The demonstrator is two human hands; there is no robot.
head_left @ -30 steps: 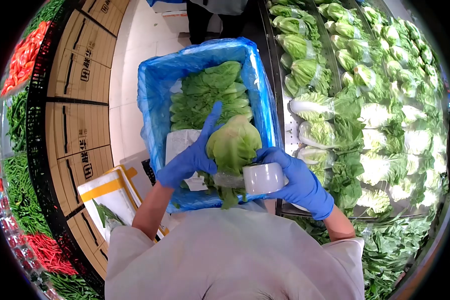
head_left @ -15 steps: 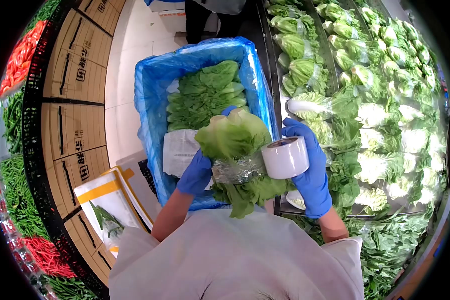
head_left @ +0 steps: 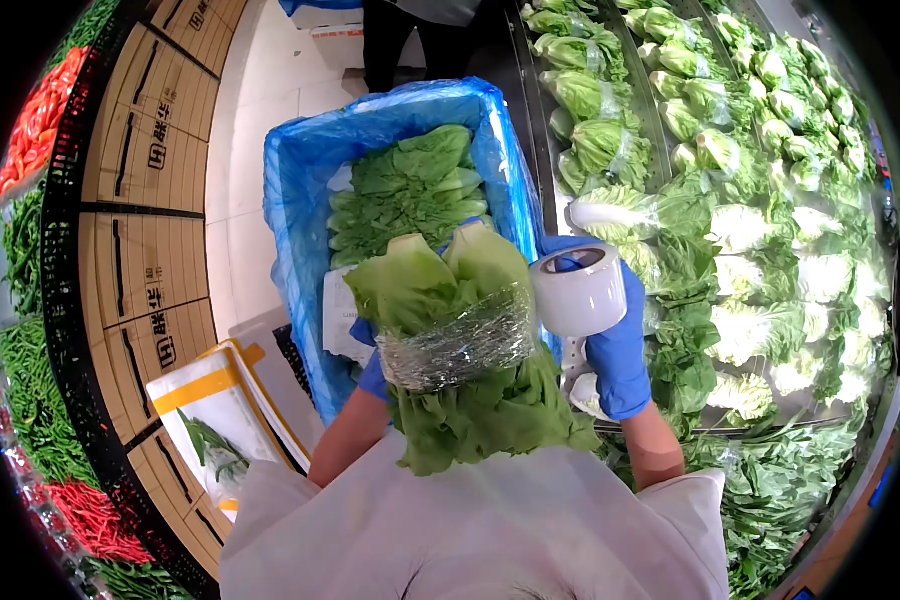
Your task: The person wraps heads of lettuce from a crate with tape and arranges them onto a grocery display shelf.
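Two heads of leafy lettuce (head_left: 450,330), banded together with shiny clear film, are held up in front of my chest. My left hand (head_left: 371,365), in a blue glove, supports them from behind and is mostly hidden by the leaves. My right hand (head_left: 620,350), also gloved in blue, grips a roll of clear film (head_left: 582,303) with fingers in its core. The roll sits against the right side of the wrapped lettuce. Behind them, a crate lined with blue plastic (head_left: 292,220) holds more lettuce (head_left: 410,180) and a white paper (head_left: 342,318).
Wrapped greens and pale cabbages (head_left: 740,280) lie on the rack at right. Cardboard boxes (head_left: 140,265) and chilies (head_left: 45,120) line the left. A white foam box (head_left: 205,400) stands left of my arm. Another person (head_left: 420,40) stands beyond the crate.
The lettuce has come nearer my chest and turned, showing two heads and the broad film band. The roll has moved right and up, and leaves now cover most of my left hand.
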